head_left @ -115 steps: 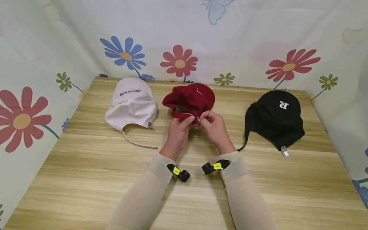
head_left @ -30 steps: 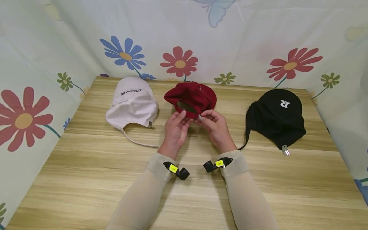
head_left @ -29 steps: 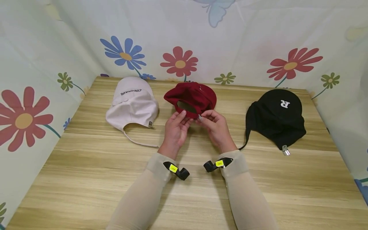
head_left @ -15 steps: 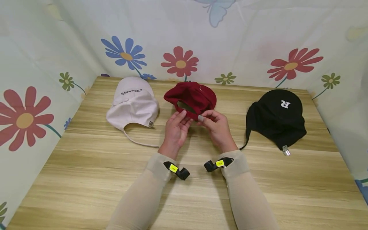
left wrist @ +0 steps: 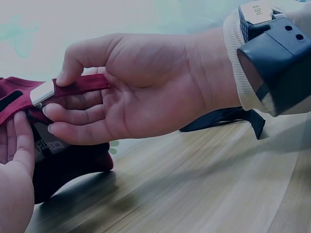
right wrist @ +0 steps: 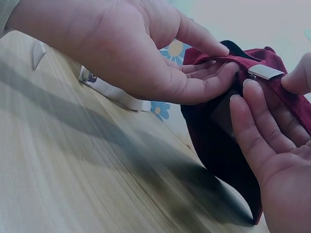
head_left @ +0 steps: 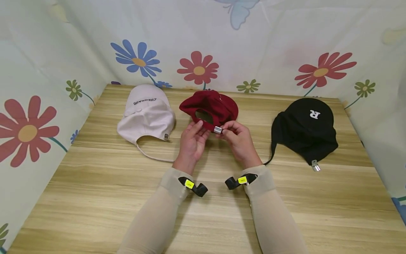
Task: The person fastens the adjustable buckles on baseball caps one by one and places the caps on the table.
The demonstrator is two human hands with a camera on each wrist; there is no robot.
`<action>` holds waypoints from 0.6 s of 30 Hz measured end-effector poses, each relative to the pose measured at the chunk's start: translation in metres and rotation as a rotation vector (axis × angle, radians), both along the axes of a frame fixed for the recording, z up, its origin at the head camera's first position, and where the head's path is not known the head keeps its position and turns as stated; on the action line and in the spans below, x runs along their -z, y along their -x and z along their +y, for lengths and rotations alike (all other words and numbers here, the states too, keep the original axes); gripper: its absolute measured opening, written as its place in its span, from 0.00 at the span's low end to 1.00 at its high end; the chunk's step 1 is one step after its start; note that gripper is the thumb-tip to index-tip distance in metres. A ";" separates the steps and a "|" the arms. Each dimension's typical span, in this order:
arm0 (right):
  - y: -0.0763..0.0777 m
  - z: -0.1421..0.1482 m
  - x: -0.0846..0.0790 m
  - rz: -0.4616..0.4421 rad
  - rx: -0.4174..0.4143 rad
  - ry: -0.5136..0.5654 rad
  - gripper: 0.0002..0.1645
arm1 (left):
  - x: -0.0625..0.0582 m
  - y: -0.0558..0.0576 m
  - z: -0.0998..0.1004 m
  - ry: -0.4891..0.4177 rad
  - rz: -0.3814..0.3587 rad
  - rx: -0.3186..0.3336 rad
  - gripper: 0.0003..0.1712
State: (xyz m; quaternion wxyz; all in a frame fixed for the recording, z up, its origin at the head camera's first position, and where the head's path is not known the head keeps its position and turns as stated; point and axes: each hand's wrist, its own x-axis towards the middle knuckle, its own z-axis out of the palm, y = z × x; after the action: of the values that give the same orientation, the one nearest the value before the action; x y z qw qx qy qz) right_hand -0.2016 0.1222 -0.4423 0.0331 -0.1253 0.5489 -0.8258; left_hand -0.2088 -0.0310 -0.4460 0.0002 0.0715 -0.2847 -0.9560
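Note:
The dark red baseball cap [head_left: 209, 104] lies at the back middle of the table, its rear opening towards me. Across that opening runs its back strap [right wrist: 291, 104], with a silver metal buckle [head_left: 217, 129] lying flat over it. Left of the buckle my left hand [head_left: 192, 141] pinches the strap, thumb on top and fingers underneath. On the buckle's other side, my right hand [head_left: 236, 137] pinches the strap with thumb and fingers. In the left wrist view a length of strap end [left wrist: 87, 85] extends past the buckle into the right palm.
A white cap [head_left: 152, 120] lettered COLORADO lies left, its thin strap trailing on the wooden table [head_left: 104, 197]. A black cap [head_left: 304, 130] with a white R lies right, a silver buckle [head_left: 315, 165] at its edge. Flowered cloth [head_left: 269, 53] hangs behind.
The buckle, covered by the right thumb earlier, now shows fully on the strap. The right thumb has shifted off it to the right; the left hand has moved slightly left along the strap.

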 end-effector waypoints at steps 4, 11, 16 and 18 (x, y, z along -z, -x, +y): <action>0.001 0.000 0.000 0.002 0.008 0.023 0.11 | -0.001 0.000 0.000 -0.015 -0.002 0.000 0.13; 0.003 -0.001 0.001 -0.027 0.013 0.024 0.14 | -0.001 0.000 0.001 -0.027 0.006 0.002 0.14; 0.004 -0.001 0.003 -0.060 -0.011 -0.010 0.13 | -0.001 -0.001 0.003 -0.024 0.017 0.003 0.14; 0.004 -0.001 0.004 -0.065 -0.020 -0.008 0.11 | 0.000 -0.002 0.003 -0.023 0.022 0.004 0.14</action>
State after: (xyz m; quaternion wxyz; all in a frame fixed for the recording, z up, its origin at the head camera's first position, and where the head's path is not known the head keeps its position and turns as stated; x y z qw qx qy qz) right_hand -0.2060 0.1208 -0.4458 0.0595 -0.1038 0.5493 -0.8270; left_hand -0.2071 -0.0276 -0.4456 0.0005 0.0605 -0.2739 -0.9599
